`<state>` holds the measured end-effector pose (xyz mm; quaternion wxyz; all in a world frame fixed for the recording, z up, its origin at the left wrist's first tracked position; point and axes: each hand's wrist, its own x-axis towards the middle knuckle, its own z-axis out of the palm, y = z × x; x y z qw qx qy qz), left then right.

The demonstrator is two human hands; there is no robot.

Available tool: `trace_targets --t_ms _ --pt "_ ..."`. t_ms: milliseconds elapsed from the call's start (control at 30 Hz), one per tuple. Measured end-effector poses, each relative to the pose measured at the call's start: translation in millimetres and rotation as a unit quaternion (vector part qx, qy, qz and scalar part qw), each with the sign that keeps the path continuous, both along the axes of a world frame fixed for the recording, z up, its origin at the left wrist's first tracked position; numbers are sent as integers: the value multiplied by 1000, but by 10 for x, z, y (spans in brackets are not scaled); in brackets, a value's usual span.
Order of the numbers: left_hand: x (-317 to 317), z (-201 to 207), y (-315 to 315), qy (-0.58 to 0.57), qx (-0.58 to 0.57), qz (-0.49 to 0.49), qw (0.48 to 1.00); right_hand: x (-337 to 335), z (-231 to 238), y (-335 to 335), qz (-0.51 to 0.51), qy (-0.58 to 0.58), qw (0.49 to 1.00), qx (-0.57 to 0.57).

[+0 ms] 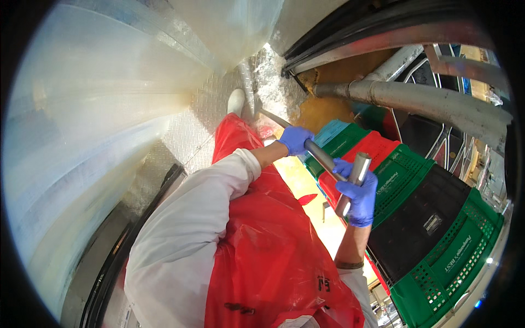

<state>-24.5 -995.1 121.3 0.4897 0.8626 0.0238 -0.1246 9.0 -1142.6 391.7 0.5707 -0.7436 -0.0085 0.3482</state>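
Observation:
A long metal pole with a T-shaped handle (pixel 322 157) slants from the right down toward the floor. My left hand (pixel 296 140), in a blue glove, is closed round the pole's shaft about midway. My right hand (pixel 361 199), gloved the same way, grips the crossbar at the upper end. The pole's far end reaches the floor beside my white boot (pixel 236 101), near crushed ice (pixel 273 82); its exact shape there is hard to make out. A red apron (pixel 268 240) covers my front.
Translucent strip curtains (pixel 109 98) hang along the left, over a metal tread-plate floor (pixel 180 131). On the right stand stacked green, red and black plastic crates (pixel 404 169). Beyond them runs a thick grey pipe (pixel 437 101). A dark door-frame edge (pixel 131 246) lies at lower left.

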Motion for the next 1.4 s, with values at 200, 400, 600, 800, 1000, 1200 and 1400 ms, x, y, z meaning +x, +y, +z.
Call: trace_targets --t_ms 200,400,600,800,1000,1200,1400 --pt "528 856 776 -203 -73 151 965 735 1240 1061 115 -55 990 -53" --pt "1001 1079 1459 -304 -156 204 918 1077 789 2018 199 -186 953 -129" --pt "1444 530 1998 -102 -243 186 947 1535 293 2564 228 -93 967 -62" --pt "1392 1137 2166 -262 -179 282 905 1568 1080 2827 269 -125 951 -86" --pt "1426 239 2217 -200 -207 174 942 1481 -82 2641 185 -56 981 -6" --pt "1288 885 2140 -162 -206 102 960 1384 646 2671 156 -9 986 60" --pt "1165 117 1854 -152 -205 91 963 1244 -152 2279 140 -1 989 50"
